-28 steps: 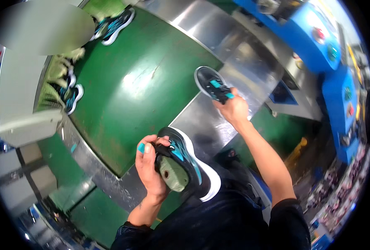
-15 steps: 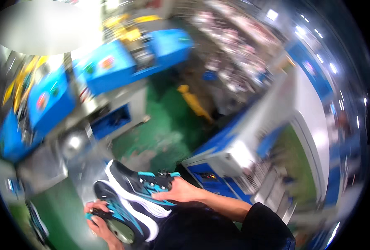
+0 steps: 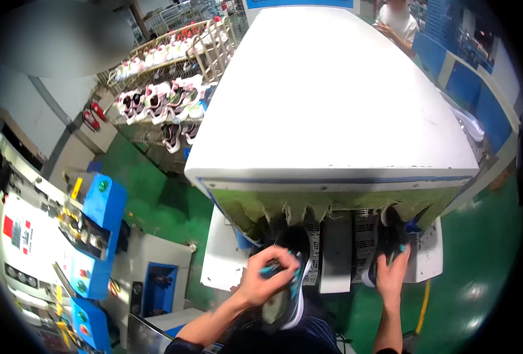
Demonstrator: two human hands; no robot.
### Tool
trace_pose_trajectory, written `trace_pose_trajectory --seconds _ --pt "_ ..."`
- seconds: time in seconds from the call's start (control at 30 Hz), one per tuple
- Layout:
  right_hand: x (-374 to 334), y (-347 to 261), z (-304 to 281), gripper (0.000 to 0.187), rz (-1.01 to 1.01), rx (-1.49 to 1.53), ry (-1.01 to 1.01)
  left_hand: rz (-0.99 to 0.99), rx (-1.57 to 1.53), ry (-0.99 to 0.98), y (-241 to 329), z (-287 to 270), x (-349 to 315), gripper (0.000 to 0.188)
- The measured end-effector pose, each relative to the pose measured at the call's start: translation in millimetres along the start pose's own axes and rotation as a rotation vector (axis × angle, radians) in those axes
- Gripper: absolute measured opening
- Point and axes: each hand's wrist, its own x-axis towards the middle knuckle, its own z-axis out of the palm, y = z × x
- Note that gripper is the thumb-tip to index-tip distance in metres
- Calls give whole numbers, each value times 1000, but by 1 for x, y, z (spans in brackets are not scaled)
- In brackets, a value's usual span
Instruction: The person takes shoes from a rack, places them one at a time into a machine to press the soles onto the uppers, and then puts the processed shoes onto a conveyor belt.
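Observation:
My left hand [image 3: 268,276] grips a black sneaker [image 3: 298,241] with teal trim and a white sole by its upper, around the opening. An olive-green piece [image 3: 276,308] shows at the shoe's heel end, close to my body. The toe points away from me, toward a ragged green curtain [image 3: 261,203] on a white machine. On the right, my right hand [image 3: 393,268] is closed on a second dark sneaker [image 3: 385,239], whose toe reaches the curtain's lower edge. Both shoes are over the slatted conveyor belts [image 3: 364,245] at the machine's mouth; my fingers partly cover them.
The white machine hood [image 3: 338,100] fills the middle. A grey plate [image 3: 336,253] divides the belts. Left stand a machine with blue control boxes [image 3: 103,203] and, farther back, a rack of pink and white shoes [image 3: 167,97]. Another person [image 3: 398,23] is at the far right.
My view has turned to the right, facing the white machine. The two sneakers, earlier held side by side near my body, are now apart, one in each hand, at the conveyor mouth.

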Motion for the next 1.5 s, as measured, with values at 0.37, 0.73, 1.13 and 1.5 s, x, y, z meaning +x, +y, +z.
trace_pose_trajectory --seconds 0.37,0.73,1.13,1.5 --pt "-67 -146 92 12 -633 951 -171 355 404 364 -13 19 -51 29" --pt "-376 -263 117 47 -1611 752 -1647 -4 -72 1943 -84 9 -508 13" --pt "-871 -145 -52 66 -3131 430 -2346 -1876 153 3276 -302 372 -670 33" --pt "-1029 98 -192 47 -3420 589 -1947 -1816 -91 3316 -301 373 -687 33"
